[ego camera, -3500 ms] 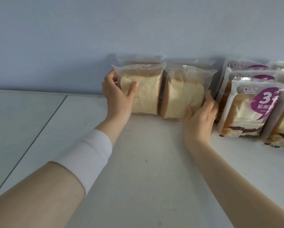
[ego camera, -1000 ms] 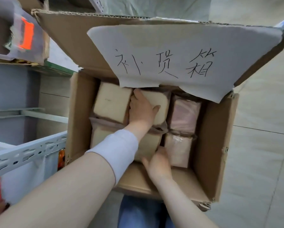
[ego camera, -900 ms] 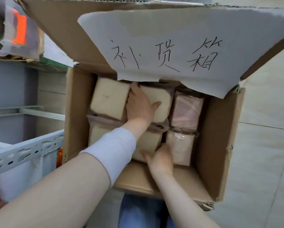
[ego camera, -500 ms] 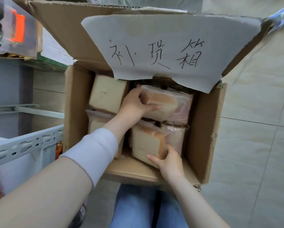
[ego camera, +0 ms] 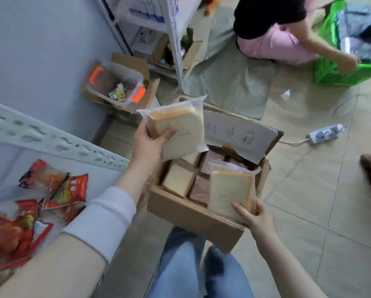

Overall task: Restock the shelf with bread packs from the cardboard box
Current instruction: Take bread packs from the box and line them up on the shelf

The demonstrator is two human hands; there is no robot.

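Open tiled floor (ego camera: 309, 190) lies right of the cardboard box (ego camera: 191, 214); the shelf edge (ego camera: 51, 138) runs close on the left. The right hand (ego camera: 251, 214) grips the first bread pack (ego camera: 229, 190) by its near end, over the box's near-right corner. The left hand (ego camera: 148, 145) grips the second bread pack (ego camera: 180, 130), raised over the box's far-left side. Further packs (ego camera: 178, 181) stand inside the box.

A small grocery shop: left of the open brown cardboard box (ego camera: 186, 214) of wrapped bread packs (ego camera: 179, 179) runs a white perforated metal shelf (ego camera: 57, 140) carrying red snack packets (ego camera: 70, 190), with a green plastic crate (ego camera: 339, 76) beyond it on the tiled floor (ego camera: 320, 190).
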